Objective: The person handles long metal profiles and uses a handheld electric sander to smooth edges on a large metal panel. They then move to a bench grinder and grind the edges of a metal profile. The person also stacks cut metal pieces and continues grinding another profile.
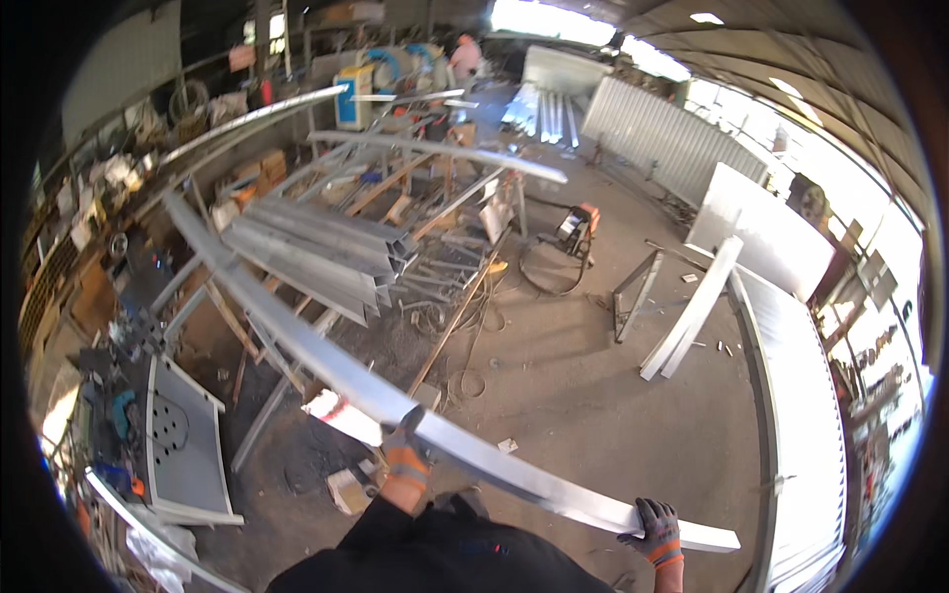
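Observation:
A long, pale metal beam runs from the far left past the front of my body to the lower right. The fisheye view makes it look curved. My left hand, in a grey glove with an orange cuff, is wrapped round the beam near the middle of the picture. Close to the beam's near right end, my right hand, in a matching glove, grips it with the fingers over the top. The beam's far end lies over a metal support frame at the left.
Several V-shaped metal profiles lie stacked beyond the beam. A welding-type machine with cables stands on the floor. Two pale strips lean on a low stand. Long sheets line the right side. Far off is a person.

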Available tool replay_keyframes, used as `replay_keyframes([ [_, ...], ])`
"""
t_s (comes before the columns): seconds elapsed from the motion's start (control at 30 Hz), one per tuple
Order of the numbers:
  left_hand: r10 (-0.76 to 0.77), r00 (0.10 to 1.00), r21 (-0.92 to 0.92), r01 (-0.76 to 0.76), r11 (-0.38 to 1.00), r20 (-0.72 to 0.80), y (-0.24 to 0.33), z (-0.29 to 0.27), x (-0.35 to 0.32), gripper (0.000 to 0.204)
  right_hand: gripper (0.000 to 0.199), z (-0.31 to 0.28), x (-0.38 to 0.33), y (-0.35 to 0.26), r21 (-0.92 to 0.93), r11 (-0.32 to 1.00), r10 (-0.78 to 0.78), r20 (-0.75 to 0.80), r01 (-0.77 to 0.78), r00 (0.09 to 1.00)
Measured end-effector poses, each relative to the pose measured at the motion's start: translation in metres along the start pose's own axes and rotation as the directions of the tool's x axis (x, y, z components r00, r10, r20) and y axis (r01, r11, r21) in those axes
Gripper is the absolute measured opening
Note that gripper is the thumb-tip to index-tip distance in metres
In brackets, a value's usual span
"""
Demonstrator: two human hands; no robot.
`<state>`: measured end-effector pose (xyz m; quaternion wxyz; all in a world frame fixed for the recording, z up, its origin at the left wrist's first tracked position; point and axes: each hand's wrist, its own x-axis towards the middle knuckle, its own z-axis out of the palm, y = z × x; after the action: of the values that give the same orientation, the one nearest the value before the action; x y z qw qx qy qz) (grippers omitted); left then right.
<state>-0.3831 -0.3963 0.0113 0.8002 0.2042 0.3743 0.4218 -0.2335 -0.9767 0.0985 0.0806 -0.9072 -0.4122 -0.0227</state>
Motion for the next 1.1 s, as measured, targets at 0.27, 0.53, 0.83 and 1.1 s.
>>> replay_keyframes([
  [0.27, -0.080, 0.992, 0.132, 0.067, 0.989, 0.096, -0.109, 0.294, 0.194, 0.038, 0.119, -0.043, 0.205, 0.200, -0.011, 0.992, 0.130, 0.002, -0.130, 0.992],
  [0.53, 0.002, 1.000, 0.198, -0.003, 0.980, 0.004, -0.274, 0.552, 0.492, 0.070, 0.095, 0.027, 0.586, 0.391, 0.073, 0.996, -0.041, -0.116, 0.049, 0.992],
  [0.83, 0.486, 0.851, 0.537, -0.319, 0.781, -0.200, -0.298, 0.754, 0.818, 0.089, 0.108, -0.014, 0.894, 0.611, 0.017, 0.992, -0.125, 0.101, 0.124, 0.987],
  [1.1, 0.509, 0.794, 0.736, -0.119, 0.666, -0.332, -0.301, 0.857, 1.165, 0.087, 0.083, 0.099, 1.238, 0.650, -0.024, 0.988, -0.151, 0.077, 0.153, 0.986],
])
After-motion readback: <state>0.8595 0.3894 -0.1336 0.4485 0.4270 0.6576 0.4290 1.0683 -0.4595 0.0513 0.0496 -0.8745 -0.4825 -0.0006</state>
